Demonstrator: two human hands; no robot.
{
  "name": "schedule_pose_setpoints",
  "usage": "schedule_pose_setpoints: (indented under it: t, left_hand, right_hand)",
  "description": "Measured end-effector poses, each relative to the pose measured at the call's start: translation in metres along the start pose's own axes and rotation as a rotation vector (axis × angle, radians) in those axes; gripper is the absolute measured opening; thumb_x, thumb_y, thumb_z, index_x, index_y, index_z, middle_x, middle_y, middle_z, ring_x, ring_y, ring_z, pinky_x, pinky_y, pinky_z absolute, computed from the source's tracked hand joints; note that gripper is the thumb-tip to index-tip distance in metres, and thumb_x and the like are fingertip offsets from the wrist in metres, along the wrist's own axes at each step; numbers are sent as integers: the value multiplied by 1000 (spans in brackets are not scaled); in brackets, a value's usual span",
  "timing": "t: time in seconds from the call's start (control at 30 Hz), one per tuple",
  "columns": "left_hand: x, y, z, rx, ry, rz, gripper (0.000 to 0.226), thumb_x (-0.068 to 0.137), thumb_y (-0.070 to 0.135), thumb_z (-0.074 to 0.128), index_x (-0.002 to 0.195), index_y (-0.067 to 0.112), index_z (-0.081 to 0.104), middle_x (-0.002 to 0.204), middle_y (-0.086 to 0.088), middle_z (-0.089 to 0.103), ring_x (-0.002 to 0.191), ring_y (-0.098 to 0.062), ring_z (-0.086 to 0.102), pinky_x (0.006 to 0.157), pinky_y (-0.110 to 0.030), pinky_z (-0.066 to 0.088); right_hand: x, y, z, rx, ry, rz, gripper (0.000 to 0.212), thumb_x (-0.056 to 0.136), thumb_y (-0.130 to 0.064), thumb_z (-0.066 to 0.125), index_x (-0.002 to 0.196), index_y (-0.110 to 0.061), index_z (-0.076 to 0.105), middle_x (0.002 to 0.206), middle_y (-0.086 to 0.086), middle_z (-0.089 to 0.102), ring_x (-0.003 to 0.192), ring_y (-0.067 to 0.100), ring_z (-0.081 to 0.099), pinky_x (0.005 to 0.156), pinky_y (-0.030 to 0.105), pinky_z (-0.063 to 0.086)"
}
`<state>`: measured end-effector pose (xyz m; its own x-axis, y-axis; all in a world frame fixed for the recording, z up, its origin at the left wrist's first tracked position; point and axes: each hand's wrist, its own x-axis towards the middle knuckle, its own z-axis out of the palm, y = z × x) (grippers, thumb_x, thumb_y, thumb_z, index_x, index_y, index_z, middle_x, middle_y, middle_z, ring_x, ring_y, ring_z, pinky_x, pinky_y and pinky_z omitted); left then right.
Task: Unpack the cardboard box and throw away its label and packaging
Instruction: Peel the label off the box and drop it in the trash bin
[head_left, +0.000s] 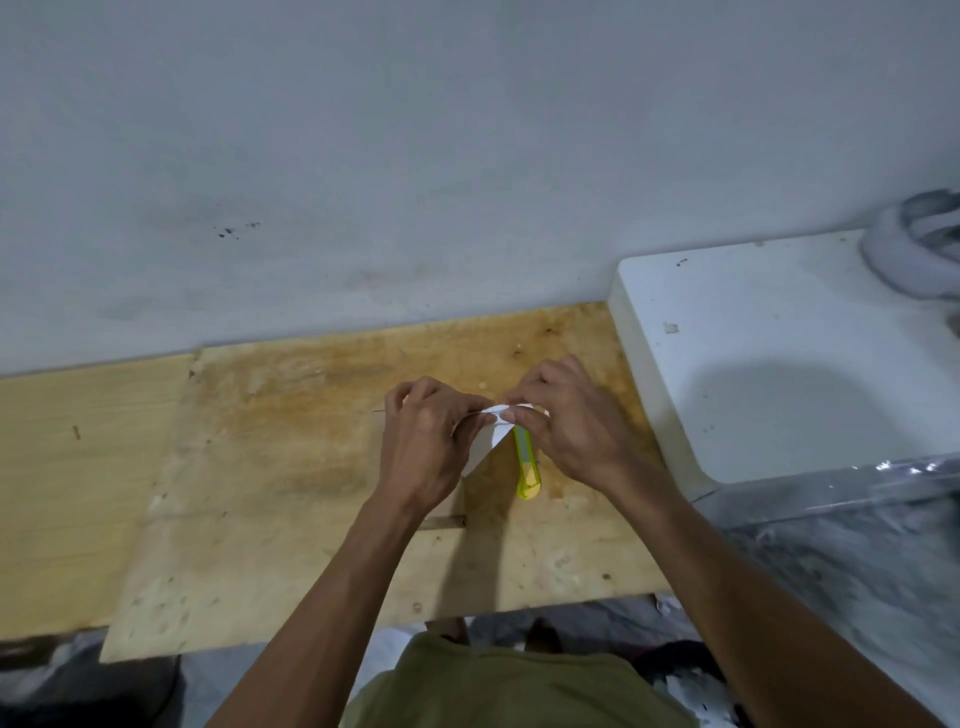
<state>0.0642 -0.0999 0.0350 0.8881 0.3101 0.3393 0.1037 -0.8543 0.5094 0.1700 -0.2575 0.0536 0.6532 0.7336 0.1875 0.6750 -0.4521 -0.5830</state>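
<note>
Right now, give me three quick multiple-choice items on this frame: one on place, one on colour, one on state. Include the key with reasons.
1. Where does the yellow-green plastic utility knife lie?
A. on the wooden board
B. on the white block
C. on the floor

2. What colour is the small paper label between the hands?
A. red
B. white
C. black

3. How is the label held?
A. lying flat, untouched
B. pinched by the left hand only
C. pinched by both hands

Key: 1 A, the knife rests on the worn wooden board, just below the right hand. 2 B, the paper shows white against the brown board. 3 C, the left hand and right hand both grip it at its top edge, above the board.
</note>
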Motion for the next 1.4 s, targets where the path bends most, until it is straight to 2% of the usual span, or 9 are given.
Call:
schedule_pose_setpoints:
  t: [0.13,0.23,0.33,0.5,0.7,0.87,0.97,1.17,1.4]
  left_hand:
    - [4,16,0,-43,-1,2,15,87,31,69,91,21,80,79,14,70,87,-9,53,90,-33,32]
    - [6,33,-6,-144,21,-28,7,86,20,75,86,16,81,79,28,58,82,-10,59,77,-25,44]
    - [9,36,-7,-306,2,-209,5,86,24,77,85,22,82,84,15,69,81,-5,64,68,-11,43]
    - [5,60,6,-722,-24,-443,8,85,15,79,79,19,81,76,7,76,67,-3,64,63,-19,48]
    - [10,-40,-51,-729,446,-697,24,90,8,72,71,24,72,59,15,67,60,3,55,59,-18,45]
    - [28,-13,-32,-724,140,-617,13,97,10,64,93,16,75,87,7,72,64,10,58,63,-14,48]
    - [31,-5,-24,-808,128,-628,15,98,11,61,92,15,74,89,9,73,66,6,60,59,-12,48]
    - [37,-6,-41,-1026,65,-684,12,96,6,64,99,6,76,86,3,74,71,-2,65,63,-14,52]
    - [32,-22,-53,-1084,-15,-673,13,95,4,64,100,7,76,80,9,73,69,1,63,66,-11,51]
  right_hand:
    - [-6,8,-21,-93,-45,-63,19,94,-30,59,93,-16,72,96,-5,62,98,15,45,71,23,33]
    - [-10,11,-24,13,-9,-83,15,94,-26,60,86,-17,68,90,-9,60,93,13,46,69,28,41]
    - [-16,18,-23,125,94,-57,12,92,-23,61,84,-16,65,85,-8,62,90,15,50,73,30,45]
    - [-32,10,-17,315,234,82,10,91,-18,64,84,-11,67,81,-3,66,77,12,61,66,23,48]
    - [-66,76,-96,275,581,456,14,91,-24,62,79,-19,64,69,-9,66,66,-4,60,64,20,47]
    - [-18,6,-59,352,413,334,9,89,-16,67,80,-15,68,65,0,68,64,14,65,64,26,52]
    - [2,-36,-30,513,387,229,6,90,-17,68,86,-12,68,67,1,70,65,18,68,61,31,57]
    - [20,-59,14,345,396,229,3,86,-18,70,86,-15,70,72,-14,66,71,-1,60,65,7,43]
    - [25,-63,28,230,469,131,9,89,-12,65,96,-13,70,79,-2,67,71,14,60,65,30,52]
